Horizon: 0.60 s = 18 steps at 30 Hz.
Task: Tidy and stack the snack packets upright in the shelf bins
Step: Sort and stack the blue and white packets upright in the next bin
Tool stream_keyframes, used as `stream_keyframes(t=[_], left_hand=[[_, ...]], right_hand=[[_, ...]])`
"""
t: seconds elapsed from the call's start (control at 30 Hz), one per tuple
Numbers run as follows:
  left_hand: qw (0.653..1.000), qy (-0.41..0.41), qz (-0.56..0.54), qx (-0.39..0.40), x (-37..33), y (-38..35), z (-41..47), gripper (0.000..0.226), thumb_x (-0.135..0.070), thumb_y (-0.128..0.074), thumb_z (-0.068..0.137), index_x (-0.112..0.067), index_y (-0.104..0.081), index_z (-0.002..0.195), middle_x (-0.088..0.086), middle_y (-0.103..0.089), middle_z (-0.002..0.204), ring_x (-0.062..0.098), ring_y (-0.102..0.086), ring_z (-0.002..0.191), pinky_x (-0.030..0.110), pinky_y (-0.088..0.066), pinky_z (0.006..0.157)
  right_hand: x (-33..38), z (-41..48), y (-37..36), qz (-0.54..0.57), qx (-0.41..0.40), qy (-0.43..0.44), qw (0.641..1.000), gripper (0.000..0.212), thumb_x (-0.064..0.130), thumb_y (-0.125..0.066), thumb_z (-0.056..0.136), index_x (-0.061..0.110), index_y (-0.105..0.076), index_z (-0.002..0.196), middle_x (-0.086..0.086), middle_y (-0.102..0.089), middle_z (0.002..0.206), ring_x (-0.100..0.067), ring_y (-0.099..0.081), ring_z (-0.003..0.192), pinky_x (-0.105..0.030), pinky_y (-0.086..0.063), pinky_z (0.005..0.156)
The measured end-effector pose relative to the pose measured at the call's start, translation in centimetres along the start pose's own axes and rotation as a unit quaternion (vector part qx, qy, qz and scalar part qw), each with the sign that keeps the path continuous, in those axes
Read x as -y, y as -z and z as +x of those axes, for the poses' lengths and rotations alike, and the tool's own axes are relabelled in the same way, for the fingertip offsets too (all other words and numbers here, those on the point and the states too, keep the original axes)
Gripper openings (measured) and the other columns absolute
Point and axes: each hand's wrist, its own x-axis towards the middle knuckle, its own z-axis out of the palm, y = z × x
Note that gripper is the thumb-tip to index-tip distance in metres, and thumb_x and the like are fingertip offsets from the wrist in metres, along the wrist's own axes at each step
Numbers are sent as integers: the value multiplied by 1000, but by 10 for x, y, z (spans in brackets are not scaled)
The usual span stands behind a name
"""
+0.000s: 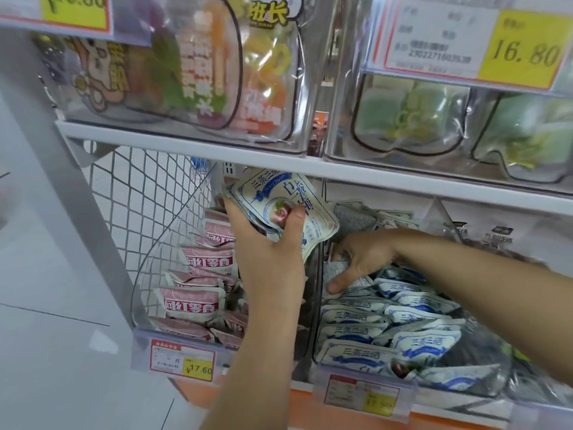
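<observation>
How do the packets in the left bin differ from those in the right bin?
The left bin's packets are pink with red-brown bands; the right bin's packets are white with blue print. The right hand reaches into the right bin's packets; no hand touches the pink ones. Both lots lie jumbled, not upright.

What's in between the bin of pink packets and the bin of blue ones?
In the head view, a clear divider separates the pink packets from the blue packets. The left hand and its forearm cross in front.
</observation>
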Motion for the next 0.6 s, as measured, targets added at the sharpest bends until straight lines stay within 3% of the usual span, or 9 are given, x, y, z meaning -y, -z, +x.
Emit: stream_keyframes(t=[0.1, 0.17, 0.27, 0.33, 0.4, 0.5, 0.6], left_hand=[[1000, -1, -2, 1, 0, 0, 0, 83, -40, -67, 73, -31, -24, 144, -5, -44, 143, 15, -45, 129, 45, -38, 107], [1000, -6, -4, 4, -2, 1, -1, 81, -36, -68, 76, -30, -25, 144, -7, -47, 140, 14, -48, 126, 45, -39, 106], [1000, -10, -8, 5, -3, 1, -2, 79, -35, -68, 77, -29, -25, 144, -7, -48, 139, 13, -48, 126, 45, -39, 107], [1000, -6, -5, 7, -3, 2, -2, 81, -38, -68, 77, -31, -24, 144, -7, -44, 143, 14, -45, 129, 45, -37, 108], [1000, 0, -6, 7, -3, 2, -2, 81, -39, -68, 78, -33, -22, 145, -8, -42, 144, 14, -43, 131, 45, -35, 109], [1000, 3, -7, 6, -3, 3, -3, 83, -42, -67, 76, -36, -21, 145, -7, -38, 147, 15, -40, 134, 46, -34, 110], [1000, 6, -7, 3, -3, 4, -2, 85, -42, -67, 76, -37, -19, 145, -6, -35, 150, 16, -37, 136, 46, -32, 111]], right_hand=[[2, -5, 0, -33, -46, 2, 998, 99, 75, -59, 64, 14, -41, 140, -5, -41, 146, -25, -41, 132, -38, -29, 111], [3, -11, 0, -104, -99, -4, 990, 87, 74, -55, 68, 18, -49, 134, -3, -44, 142, -24, -41, 130, -45, -23, 113], [-1, -11, -3, -161, -150, 17, 975, 38, 40, -54, 91, 22, -55, 124, 0, -45, 135, -19, -42, 127, -47, -16, 113], [-8, -9, -8, -129, -188, 25, 973, 25, 18, -55, 90, 20, -60, 115, 0, -55, 121, -22, -54, 114, -42, -31, 107], [-14, -15, -13, -61, -264, 53, 961, 26, 13, -52, 85, 21, -64, 107, -2, -61, 110, -24, -61, 99, -33, -47, 87], [-22, -36, -19, -108, -397, 100, 906, 33, 7, -56, 84, 24, -67, 109, 2, -59, 114, -24, -59, 91, -25, -37, 68], [-27, -56, -25, -58, -466, 125, 874, 48, 4, -61, 80, 28, -59, 121, 4, -56, 108, -21, -60, 71, -29, -46, 57]])
